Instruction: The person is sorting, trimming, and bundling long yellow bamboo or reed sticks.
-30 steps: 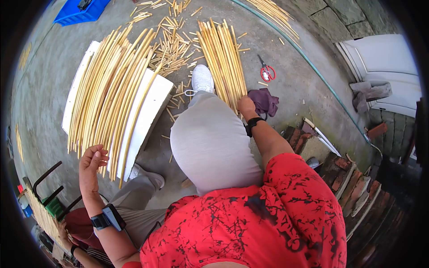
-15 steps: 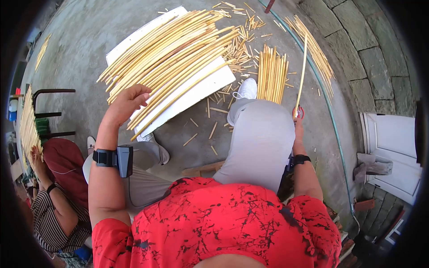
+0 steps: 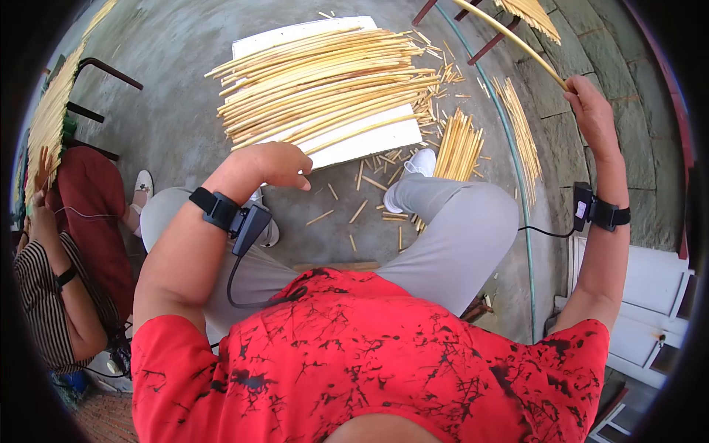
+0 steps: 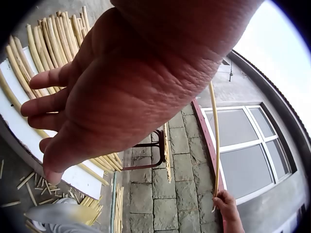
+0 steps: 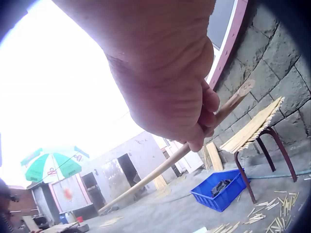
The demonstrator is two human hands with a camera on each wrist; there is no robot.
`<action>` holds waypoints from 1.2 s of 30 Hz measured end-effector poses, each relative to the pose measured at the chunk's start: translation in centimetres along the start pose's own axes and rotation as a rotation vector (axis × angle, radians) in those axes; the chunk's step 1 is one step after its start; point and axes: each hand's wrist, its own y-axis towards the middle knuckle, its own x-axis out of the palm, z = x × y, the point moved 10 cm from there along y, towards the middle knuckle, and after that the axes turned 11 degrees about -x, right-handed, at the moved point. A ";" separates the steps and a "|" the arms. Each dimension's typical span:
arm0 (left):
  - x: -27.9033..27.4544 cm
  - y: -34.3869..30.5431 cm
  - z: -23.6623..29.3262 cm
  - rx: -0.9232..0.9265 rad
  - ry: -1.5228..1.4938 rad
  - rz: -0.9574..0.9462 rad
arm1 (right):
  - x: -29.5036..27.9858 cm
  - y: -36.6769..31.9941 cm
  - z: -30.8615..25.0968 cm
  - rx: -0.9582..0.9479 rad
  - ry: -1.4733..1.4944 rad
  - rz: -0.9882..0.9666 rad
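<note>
My right hand (image 3: 593,118), raised at the far right, pinches one end of a long, thin peeled stick (image 3: 524,46). In the right wrist view the stick (image 5: 163,167) slants down and away from the curled fingers, its cut end sticking out behind them. My left hand (image 3: 273,164) hovers over the near edge of a white board (image 3: 399,137), fingers loosely bent and nothing in them. Many long sticks (image 3: 325,83) lie side by side across that board. Beside my shoe on the floor is a bundle of shorter sticks (image 3: 459,148).
Short cut pieces (image 3: 360,212) litter the floor around the board. At right, more sticks (image 3: 521,136) lie past a green hose (image 3: 529,258). A stool (image 5: 274,145) bears a layer of sticks, near a blue crate (image 5: 228,198). Another person (image 3: 55,303) sits at left.
My right hand has left the bundle by my knee, taken hold of a long stick and risen to the far right. My left hand stays near the board's edge, palm turned downward. The head view has swung round.
</note>
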 end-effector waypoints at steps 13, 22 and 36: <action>-9.6 -7.2 -12.3 -0.483 -0.196 0.723 | 27.7 10.3 -16.3 -0.390 0.140 -0.283; -10.3 -7.2 -12.6 -0.508 -0.283 0.729 | 32.3 7.7 -12.6 -0.087 0.117 -0.244; -12.6 -6.8 -12.5 -0.296 -0.400 1.109 | 28.0 5.1 -29.2 -0.180 0.579 0.035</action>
